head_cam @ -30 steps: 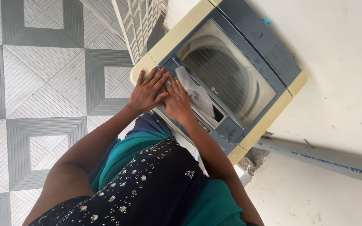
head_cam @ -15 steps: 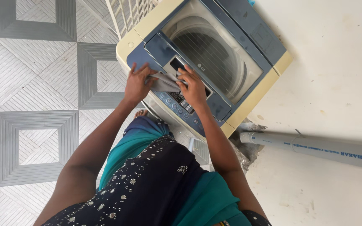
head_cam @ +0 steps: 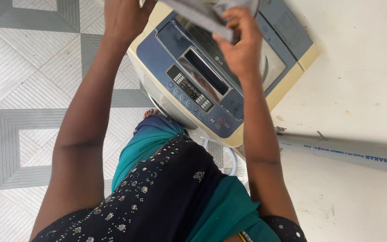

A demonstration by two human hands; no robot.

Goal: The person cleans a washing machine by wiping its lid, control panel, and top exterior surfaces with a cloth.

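Two hands' fingers [head_cam: 229, 27] around grey cloth [head_cam: 202, 13]

Brightness: even, soft daylight across the frame; its source cannot be told.
Glare: pale sheen on the glossy blue control panel of the top-loading washing machine [head_cam: 189, 76].
Shadows: faint, soft-edged, under the grey plastic pipe [head_cam: 346, 152].
Blur: raised right hand [head_cam: 240, 42] slightly smeared; grey patterned floor tiles [head_cam: 27, 89] sharp.

Head cam, steep downward, close
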